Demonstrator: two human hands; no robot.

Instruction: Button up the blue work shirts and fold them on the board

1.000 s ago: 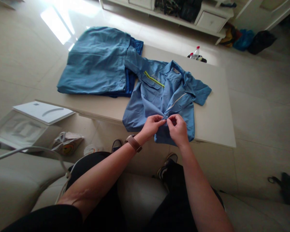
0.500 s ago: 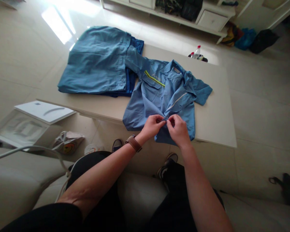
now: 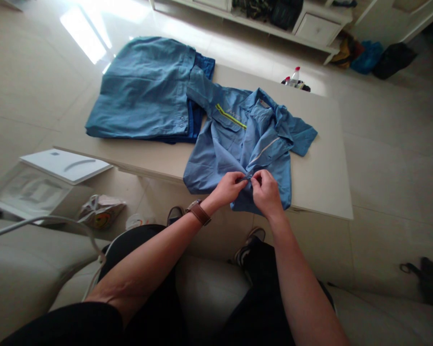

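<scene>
- The light-blue short-sleeved work shirt (image 3: 220, 151) is lying front up on the white table (image 3: 323, 168), its hem (image 3: 245, 206) hanging over the table's near edge and its collar (image 3: 263, 102) facing the table's far edge
- The left hand (image 3: 228, 187), wearing a brown-strapped wristwatch (image 3: 200, 212), is pinching the front placket (image 3: 248, 176) between thumb and fingers at the table's near edge
- The right hand (image 3: 266, 194) is pinching the same placket just beside it; whether a button is sitting between the fingertips, I cannot tell
- A stack of folded blue garments (image 3: 140, 91) is resting on the table's left part
- Red-capped bottles (image 3: 296, 78) are showing just past the table's far edge
</scene>
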